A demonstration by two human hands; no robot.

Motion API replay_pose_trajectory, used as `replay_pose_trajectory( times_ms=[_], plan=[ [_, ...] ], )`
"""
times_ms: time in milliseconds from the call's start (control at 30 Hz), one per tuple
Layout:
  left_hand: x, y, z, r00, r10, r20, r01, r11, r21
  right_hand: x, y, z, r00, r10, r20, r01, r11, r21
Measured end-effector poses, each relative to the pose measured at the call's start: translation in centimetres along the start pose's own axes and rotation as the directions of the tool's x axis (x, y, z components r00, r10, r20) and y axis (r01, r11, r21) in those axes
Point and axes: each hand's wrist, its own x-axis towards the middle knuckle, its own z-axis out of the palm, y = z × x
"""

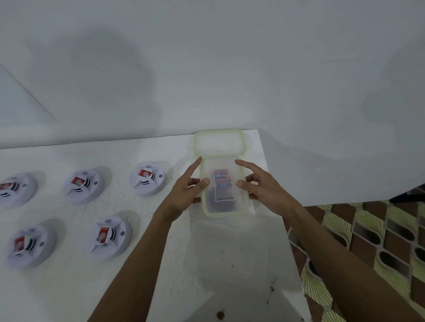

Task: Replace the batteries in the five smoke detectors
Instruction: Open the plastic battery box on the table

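Clear box (209, 210) sits by the right edge of the table (162, 283), battery pack (223, 184) inside. Lid (219, 142) lies just beyond it. Left hand (186, 193) and right hand (263, 186) grip the box sides: thumbs on rim, index fingers straight, other fingers curled. Five detectors (148, 178) left, in two rows, a red battery (102, 234) on each.

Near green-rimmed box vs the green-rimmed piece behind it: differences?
The near box shows a battery pack through its plastic; the far piece shows nothing inside. The left hand and right hand grip the near box; no hand holds the far piece. Both are translucent with pale green rims, on the white table.
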Motion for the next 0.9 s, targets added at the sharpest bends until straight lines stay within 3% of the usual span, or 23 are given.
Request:
replay_pose_trajectory(
  times_ms=[233, 400, 533, 633, 767, 900],
  plan=[
    [0.3, -0.7, 0.0, 0.996, 0.080, -0.049, -0.075, 0.994, 0.084, 0.5, 0.6, 0.5, 1.000, 0.014, 0.026, -0.016, 0.998, 0.065],
    [0.5, -0.4, 0.0, 0.993, 0.101, -0.060, -0.089, 0.982, 0.169, 0.3, 0.2, 0.3, 0.993, -0.084, -0.078, 0.072, 0.987, -0.143],
    [1.0, 0.4, -0.5, 0.994, 0.099, -0.035, -0.087, 0.962, 0.260, -0.2, -0.4, 0.2, 0.995, -0.050, -0.088, 0.030, 0.976, -0.217],
    [2.0, 0.8, -1.2, 0.987, 0.163, -0.003, -0.146, 0.888, 0.436, -0.6, -0.7, 0.4, 0.996, 0.031, -0.089, -0.048, 0.980, -0.193],
    [3.2, 1.6, -1.9, 0.963, 0.229, 0.141, -0.265, 0.718, 0.644, -1.1, -1.2, 0.2, 0.989, 0.132, 0.060, -0.120, 0.978, -0.172],
    [3.2, 2.2, -2.0, 0.957, 0.212, 0.200, -0.290, 0.621, 0.728, -1.0, -1.2, -0.7, 0.996, 0.078, 0.038, -0.073, 0.990, -0.124]
  ],
)
